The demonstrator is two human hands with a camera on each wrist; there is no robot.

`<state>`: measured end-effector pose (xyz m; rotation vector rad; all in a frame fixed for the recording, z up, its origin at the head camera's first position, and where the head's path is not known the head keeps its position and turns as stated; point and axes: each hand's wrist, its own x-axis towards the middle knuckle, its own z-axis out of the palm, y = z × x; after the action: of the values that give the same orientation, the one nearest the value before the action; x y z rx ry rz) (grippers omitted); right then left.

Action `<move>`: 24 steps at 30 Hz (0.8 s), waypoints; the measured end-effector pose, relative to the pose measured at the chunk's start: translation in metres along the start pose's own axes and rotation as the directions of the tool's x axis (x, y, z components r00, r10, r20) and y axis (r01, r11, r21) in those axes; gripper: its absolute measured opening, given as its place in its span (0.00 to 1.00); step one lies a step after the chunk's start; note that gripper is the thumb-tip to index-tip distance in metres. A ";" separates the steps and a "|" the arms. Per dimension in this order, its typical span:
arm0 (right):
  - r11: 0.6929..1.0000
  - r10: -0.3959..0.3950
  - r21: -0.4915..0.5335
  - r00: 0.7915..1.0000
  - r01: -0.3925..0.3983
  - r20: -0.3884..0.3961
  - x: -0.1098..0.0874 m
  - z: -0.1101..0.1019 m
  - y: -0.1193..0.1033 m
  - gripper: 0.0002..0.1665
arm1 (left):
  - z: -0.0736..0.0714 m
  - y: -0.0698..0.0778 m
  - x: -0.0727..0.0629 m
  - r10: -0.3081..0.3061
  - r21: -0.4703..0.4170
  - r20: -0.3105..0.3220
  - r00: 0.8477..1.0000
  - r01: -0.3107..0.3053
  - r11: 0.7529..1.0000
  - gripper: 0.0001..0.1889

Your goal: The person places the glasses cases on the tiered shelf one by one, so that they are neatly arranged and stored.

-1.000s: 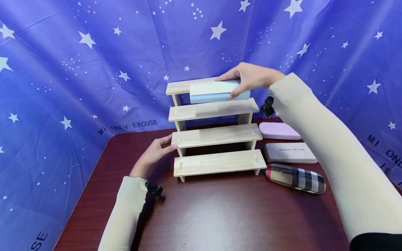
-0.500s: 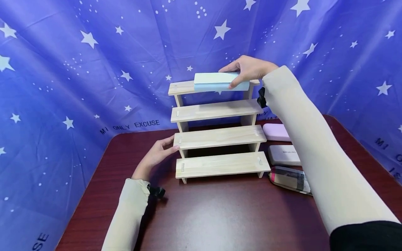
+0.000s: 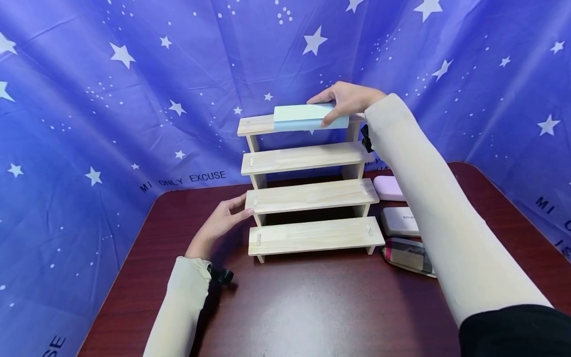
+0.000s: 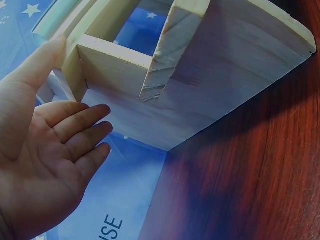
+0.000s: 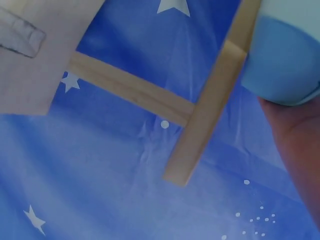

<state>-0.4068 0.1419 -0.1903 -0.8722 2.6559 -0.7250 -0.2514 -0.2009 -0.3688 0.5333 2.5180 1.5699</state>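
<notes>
A light-blue glasses case (image 3: 296,118) with a paler lid sits on the top tier of a stepped wooden shelf (image 3: 308,196). My right hand (image 3: 350,99) grips it from above, thumb on the front side and fingers toward the back. In the right wrist view, the rounded blue end of the case (image 5: 280,62) shows beside my hand (image 5: 295,137), next to the wooden shelf edge. My left hand (image 3: 220,220) touches the shelf's left end at the second-lowest tier. In the left wrist view its thumb (image 4: 47,62) lies against the wood, with the other fingers loosely extended.
Right of the shelf lie a lilac case (image 3: 388,188), a white case (image 3: 399,221) with lettering and a plaid case (image 3: 408,255), all partly covered by my right sleeve (image 3: 437,208). A blue starry curtain (image 3: 200,74) hangs behind the dark red table (image 3: 303,307).
My right hand has raised the light-blue case from just above the second-highest tier to the top tier, then shifted it slightly left. My left hand has stayed at the shelf's left end.
</notes>
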 end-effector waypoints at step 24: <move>0.993 -0.111 -0.059 0.983 0.103 -0.144 0.003 0.010 0.013 0.33 | 0.001 0.001 -0.001 -0.007 -0.036 -0.012 1.000 0.006 0.999 0.31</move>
<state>-0.4118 0.1448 -0.2062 -1.0188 2.7857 -0.7781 -0.2504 -0.1998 -0.3688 0.5124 2.4926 1.6176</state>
